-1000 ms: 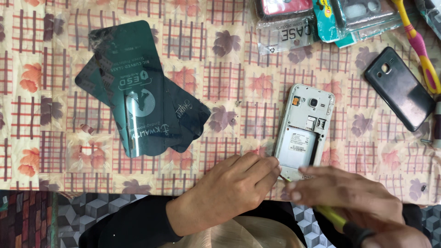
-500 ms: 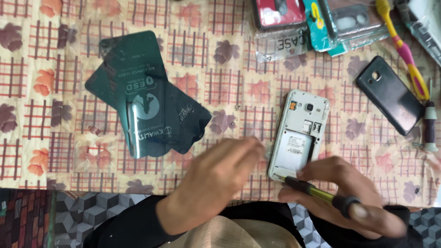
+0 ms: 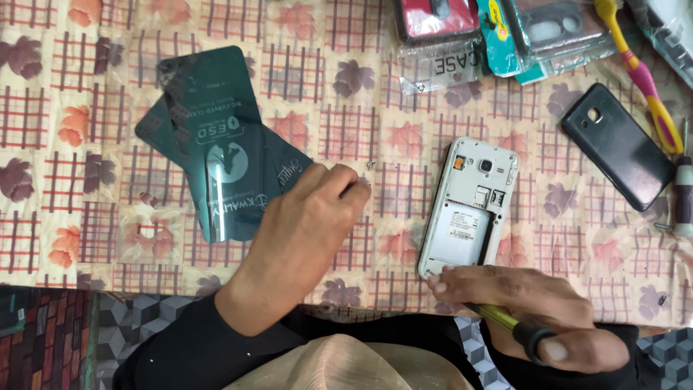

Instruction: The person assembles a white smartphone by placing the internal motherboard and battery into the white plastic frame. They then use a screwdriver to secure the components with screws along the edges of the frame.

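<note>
A white phone lies face down on the patterned cloth with its back cover off and its battery bay bare. My right hand rests its fingertips on the phone's near edge and grips a screwdriver with a yellow shaft and black handle. My left hand lies left of the phone, its fingertips pinched together on the cloth. A tiny screw sits just beyond those fingertips. Whether anything is pinched between them is too small to tell.
Two dark green flat film packets overlap at the left, partly under my left wrist. The black back cover lies at the right, beside a yellow and pink toothbrush and another screwdriver. Packaged phone cases line the far edge.
My left hand has left the phone's lower edge and moved up and left onto the cloth near the tiny screw. My right hand stays at the phone's near edge with the screwdriver.
</note>
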